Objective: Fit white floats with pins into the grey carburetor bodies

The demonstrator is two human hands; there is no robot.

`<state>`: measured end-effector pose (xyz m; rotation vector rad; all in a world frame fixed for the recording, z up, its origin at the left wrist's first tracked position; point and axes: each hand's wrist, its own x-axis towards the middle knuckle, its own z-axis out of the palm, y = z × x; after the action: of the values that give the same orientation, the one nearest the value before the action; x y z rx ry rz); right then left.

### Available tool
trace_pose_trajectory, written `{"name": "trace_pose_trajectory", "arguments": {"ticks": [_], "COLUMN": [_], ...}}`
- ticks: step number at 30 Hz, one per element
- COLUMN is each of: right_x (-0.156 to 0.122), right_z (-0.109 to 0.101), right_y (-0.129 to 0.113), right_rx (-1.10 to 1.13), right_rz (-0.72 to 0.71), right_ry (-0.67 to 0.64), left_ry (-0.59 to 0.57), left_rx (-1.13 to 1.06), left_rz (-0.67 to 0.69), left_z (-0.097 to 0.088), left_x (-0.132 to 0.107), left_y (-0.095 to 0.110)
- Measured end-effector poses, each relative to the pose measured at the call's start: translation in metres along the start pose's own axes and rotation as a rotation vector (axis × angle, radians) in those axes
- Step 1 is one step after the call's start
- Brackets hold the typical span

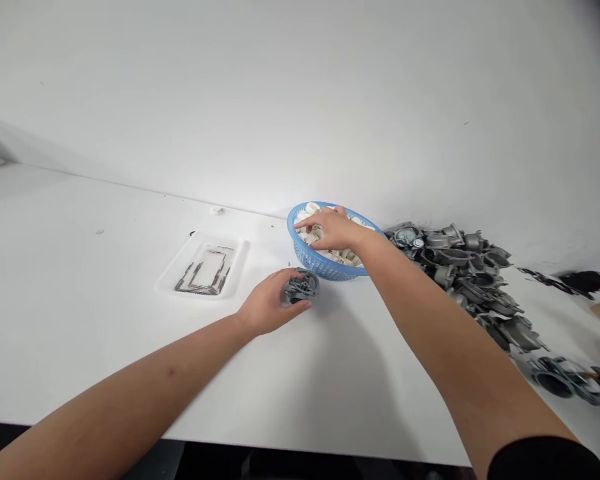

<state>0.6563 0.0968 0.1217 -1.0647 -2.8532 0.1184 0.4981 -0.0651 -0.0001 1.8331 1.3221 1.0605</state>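
Observation:
My left hand [267, 305] rests on the white table and grips a small grey metal carburetor part [303, 286] between thumb and fingers. My right hand [334, 229] reaches into a round blue plastic basket [314, 261] full of several small white plastic pieces [311, 211]. Its fingers are bent down among those pieces; whether they hold one is hidden. The basket stands just behind and to the right of the grey part.
A shallow clear tray [204, 266] with several thin metal pins lies left of the basket. A long heap of grey metal carburetor bodies [473, 277] runs along the right side. Dark small parts [577, 280] lie far right. A white wall rises behind the table.

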Motion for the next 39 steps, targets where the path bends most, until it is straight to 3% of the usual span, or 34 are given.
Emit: {"name": "trace_pose_trajectory", "arguments": {"ticks": [10, 16, 22, 25, 28, 30, 32, 37, 39], "right_x": [-0.006, -0.022, -0.074, -0.103, -0.124, -0.133, -0.137, -0.137, -0.136], "right_z": [0.002, -0.004, -0.008, 0.007, 0.029, 0.043, 0.055, 0.076, 0.081], "right_y": [0.008, 0.006, -0.009, -0.021, -0.031, -0.035, -0.036, -0.038, -0.039], "right_rx": [0.017, 0.002, 0.070, 0.411, 0.744, 0.844, 0.837, 0.621, 0.558], "right_rz": [0.017, -0.013, -0.014, 0.021, 0.053, 0.066, 0.078, 0.001, -0.060], "right_ry": [-0.020, 0.144, 0.359, 0.488, 0.435, 0.390, 0.434, 0.755, 0.787], "left_ry": [0.005, 0.004, 0.033, 0.005, -0.050, -0.082, -0.110, -0.199, -0.214], "left_rx": [-0.048, -0.041, -0.024, -0.026, -0.045, -0.063, -0.095, -0.195, -0.172], "left_rz": [-0.031, -0.029, 0.007, 0.032, 0.008, -0.014, -0.025, -0.013, -0.026], "left_z": [0.002, 0.002, 0.002, 0.000, -0.003, -0.004, -0.004, -0.004, -0.003], "left_x": [0.000, -0.001, 0.000, 0.001, 0.003, 0.004, 0.005, 0.001, -0.002], "left_y": [-0.001, 0.000, -0.002, -0.001, -0.001, -0.002, -0.002, 0.009, 0.015]}}
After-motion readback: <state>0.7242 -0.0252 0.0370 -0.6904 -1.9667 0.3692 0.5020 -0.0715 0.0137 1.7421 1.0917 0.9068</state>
